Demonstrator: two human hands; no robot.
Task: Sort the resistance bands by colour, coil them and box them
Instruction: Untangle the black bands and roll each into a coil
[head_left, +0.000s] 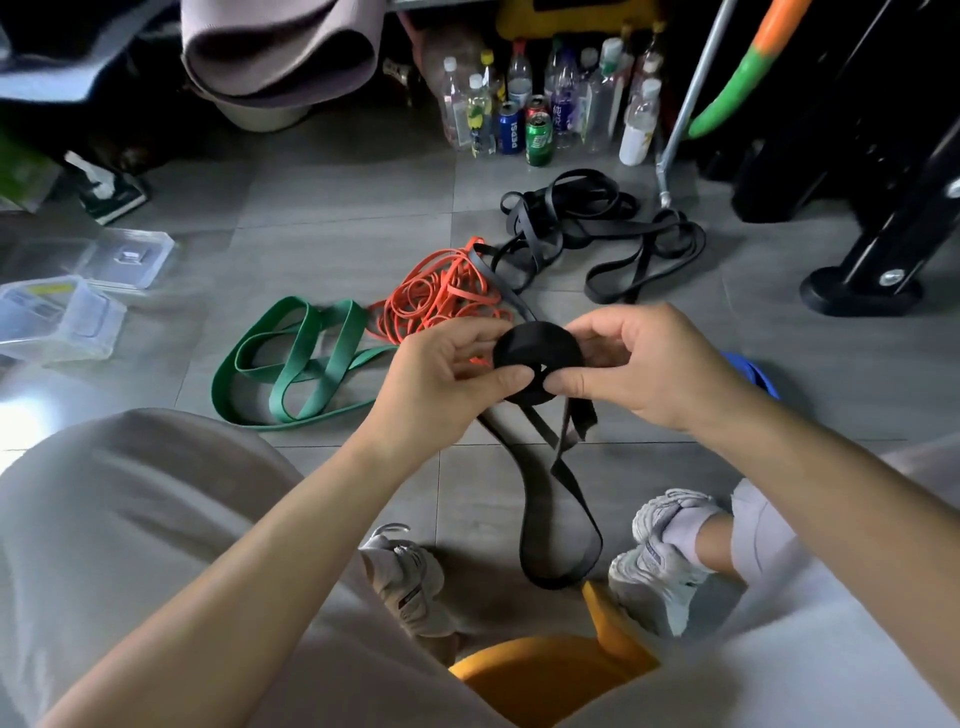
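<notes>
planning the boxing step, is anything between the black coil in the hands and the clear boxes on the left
Only the green band lies on the floor between the black coil and the clear boxes; carried above it, nothing visible blocks.

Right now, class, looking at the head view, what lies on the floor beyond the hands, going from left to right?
clear plastic boxes → green band → orange bands → loose black bands → black stand foot
</notes>
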